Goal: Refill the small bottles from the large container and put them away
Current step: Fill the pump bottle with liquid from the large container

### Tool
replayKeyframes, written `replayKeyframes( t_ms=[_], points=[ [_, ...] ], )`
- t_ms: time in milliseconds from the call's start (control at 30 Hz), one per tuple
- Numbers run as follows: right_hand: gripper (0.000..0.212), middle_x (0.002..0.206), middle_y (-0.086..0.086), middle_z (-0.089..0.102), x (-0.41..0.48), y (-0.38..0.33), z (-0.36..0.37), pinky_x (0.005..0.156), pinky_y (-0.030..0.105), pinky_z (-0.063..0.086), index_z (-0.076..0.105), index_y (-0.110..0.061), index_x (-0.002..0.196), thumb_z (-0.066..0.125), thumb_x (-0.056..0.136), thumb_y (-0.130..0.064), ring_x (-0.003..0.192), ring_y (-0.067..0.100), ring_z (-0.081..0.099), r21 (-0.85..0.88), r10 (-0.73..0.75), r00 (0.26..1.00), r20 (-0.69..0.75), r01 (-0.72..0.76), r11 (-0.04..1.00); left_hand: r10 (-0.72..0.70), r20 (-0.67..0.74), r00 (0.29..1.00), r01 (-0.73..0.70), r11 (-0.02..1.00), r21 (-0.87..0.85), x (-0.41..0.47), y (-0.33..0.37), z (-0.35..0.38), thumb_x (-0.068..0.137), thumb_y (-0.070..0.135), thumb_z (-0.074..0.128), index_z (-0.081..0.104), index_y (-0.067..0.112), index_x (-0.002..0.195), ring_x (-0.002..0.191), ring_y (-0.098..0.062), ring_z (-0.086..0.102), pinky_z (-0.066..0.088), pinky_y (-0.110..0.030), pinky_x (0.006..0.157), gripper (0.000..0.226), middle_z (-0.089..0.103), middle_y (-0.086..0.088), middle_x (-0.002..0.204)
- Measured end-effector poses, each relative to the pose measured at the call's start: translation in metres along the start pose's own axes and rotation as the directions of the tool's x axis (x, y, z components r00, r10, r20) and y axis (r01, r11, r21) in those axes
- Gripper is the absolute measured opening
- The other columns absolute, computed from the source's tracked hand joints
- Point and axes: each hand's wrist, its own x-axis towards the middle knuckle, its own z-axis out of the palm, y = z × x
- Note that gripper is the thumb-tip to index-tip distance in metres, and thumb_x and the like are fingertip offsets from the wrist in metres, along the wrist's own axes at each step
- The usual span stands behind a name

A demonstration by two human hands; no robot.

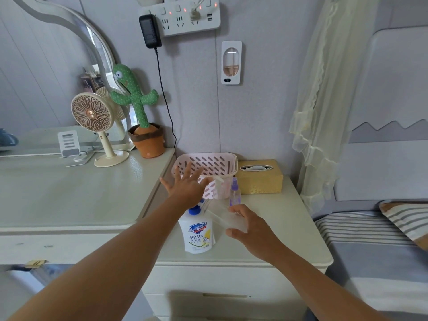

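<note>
Near the front edge of the tabletop (266, 249) stands a white soap bag (196, 235) with a blue cap. Just beside it, the right hand (252, 230) curls its fingers and thumb round a clear thing (228, 218), too blurry to name. Behind stands a purple spray bottle (234, 193). The left hand (187, 186) is spread wide over the pink basket (208, 162) at the back edge.

clear item (228, 220) in right hand (252, 230): blurred | basket (208, 163) front: behind left hand (187, 186) | power strip (185, 17): cut by top edge
</note>
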Motion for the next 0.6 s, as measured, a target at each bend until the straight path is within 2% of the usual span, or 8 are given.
replayKeyframes(
  t_ms=[167, 500, 600],
  points=[
    [0.046, 0.114, -0.014, 0.044, -0.001, 0.002, 0.003, 0.073, 0.006, 0.037, 0.042, -0.033, 0.122, 0.067, 0.084, -0.029, 0.101, 0.006, 0.047, 0.002, 0.022, 1.000, 0.007, -0.022, 1.000, -0.012, 0.034, 0.999, 0.011, 1.000, 0.021, -0.002, 0.000, 0.006, 0.096, 0.061, 0.015, 0.008, 0.044, 0.149, 0.143, -0.029, -0.023, -0.018, -0.069, 0.100, 0.056, -0.012, 0.005, 0.160],
    [0.045, 0.112, -0.016, 0.044, 0.001, -0.001, 0.001, 0.067, 0.002, 0.035, 0.041, -0.036, 0.120, 0.067, 0.084, -0.031, 0.095, 0.002, 0.046, -0.008, 0.003, 1.000, -0.008, -0.003, 1.000, 0.006, -0.008, 1.000, -0.006, 1.000, 0.000, 0.001, -0.001, -0.002, 0.091, 0.069, 0.011, 0.009, 0.046, 0.148, 0.144, -0.027, -0.021, -0.017, -0.068, 0.103, 0.061, -0.013, 0.008, 0.159],
    [0.046, 0.113, -0.014, 0.044, 0.000, 0.002, 0.003, 0.070, 0.003, 0.035, 0.042, -0.033, 0.123, 0.067, 0.084, -0.029, 0.097, 0.003, 0.046, -0.009, 0.007, 1.000, -0.003, -0.007, 1.000, 0.000, 0.005, 1.000, 0.000, 1.000, 0.019, 0.000, -0.001, 0.005, 0.095, 0.063, 0.015, 0.008, 0.047, 0.148, 0.143, -0.029, -0.022, -0.017, -0.070, 0.101, 0.056, -0.013, 0.007, 0.159]
  ],
)
